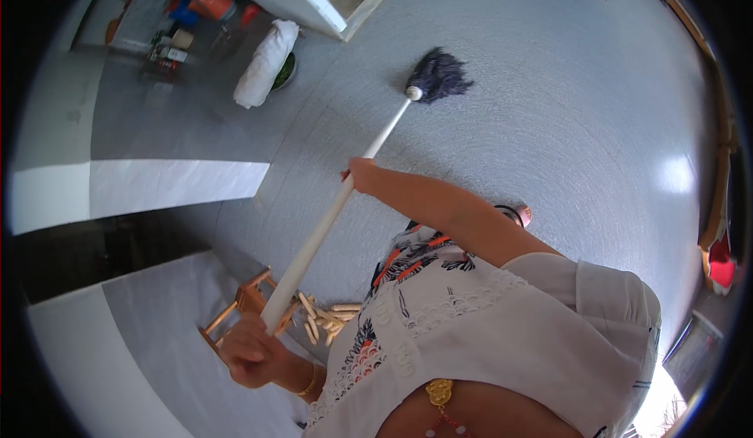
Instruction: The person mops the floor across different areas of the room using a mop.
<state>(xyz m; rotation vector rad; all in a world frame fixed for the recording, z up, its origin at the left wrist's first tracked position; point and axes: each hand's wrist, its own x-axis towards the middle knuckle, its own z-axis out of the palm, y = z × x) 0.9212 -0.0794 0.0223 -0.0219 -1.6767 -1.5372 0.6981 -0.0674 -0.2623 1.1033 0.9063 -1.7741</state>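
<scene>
A mop with a long white handle [317, 238] runs slantwise across the view. My left hand [250, 350], with a gold bracelet at the wrist, is wrapped around the upper end of the handle. Farther down the shaft, my right hand [360, 174] grips it with the arm stretched across my body. The dark purple mop head [438, 76] lies spread on the grey floor [559, 126], joined to the handle by a round white collar [414, 93].
A rolled white sack [267, 64] rests by a round container of green stuff [285, 72]. Light-coloured sticks or cobs [329, 318] lie near a small wooden stool [253, 297]. A white wall end [176, 185] juts from the left. An orange container [213, 3] stands among clutter.
</scene>
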